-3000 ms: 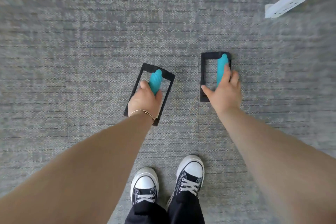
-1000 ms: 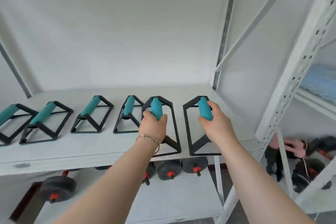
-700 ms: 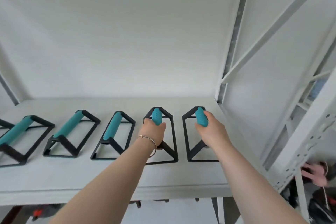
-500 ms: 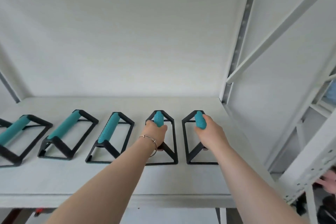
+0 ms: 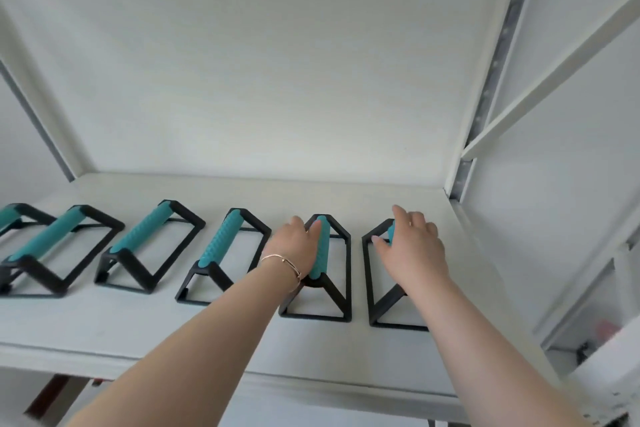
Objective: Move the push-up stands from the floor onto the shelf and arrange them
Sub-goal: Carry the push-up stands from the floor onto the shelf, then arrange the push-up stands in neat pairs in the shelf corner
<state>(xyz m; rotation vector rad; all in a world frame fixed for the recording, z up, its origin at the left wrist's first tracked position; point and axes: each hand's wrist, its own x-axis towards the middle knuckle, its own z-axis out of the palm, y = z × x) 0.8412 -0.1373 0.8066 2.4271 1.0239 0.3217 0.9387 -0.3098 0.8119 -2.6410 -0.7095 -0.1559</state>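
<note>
Several push-up stands with black frames and teal grips stand in a row on the white shelf (image 5: 207, 333). My left hand (image 5: 292, 248) lies with its fingers loosened against the left side of the grip of the second stand from the right (image 5: 322, 253). Over the rightmost stand (image 5: 372, 274) my right hand (image 5: 412, 248) hovers with fingers spread, covering most of the grip. Both stands rest flat on the shelf. Further left are three more stands (image 5: 221, 239) (image 5: 142, 234) (image 5: 45, 241), and one (image 5: 7, 215) is cut off by the left edge.
The shelf's back wall (image 5: 277, 80) rises behind the row. A perforated metal upright (image 5: 498, 55) and a diagonal brace (image 5: 554, 73) bound the right side. A strip of bare shelf lies right of the last stand.
The two stands went from the carpet up onto the shelf's right end. Since half a second ago both hands have uncurled from the grips, and the view has moved closer.
</note>
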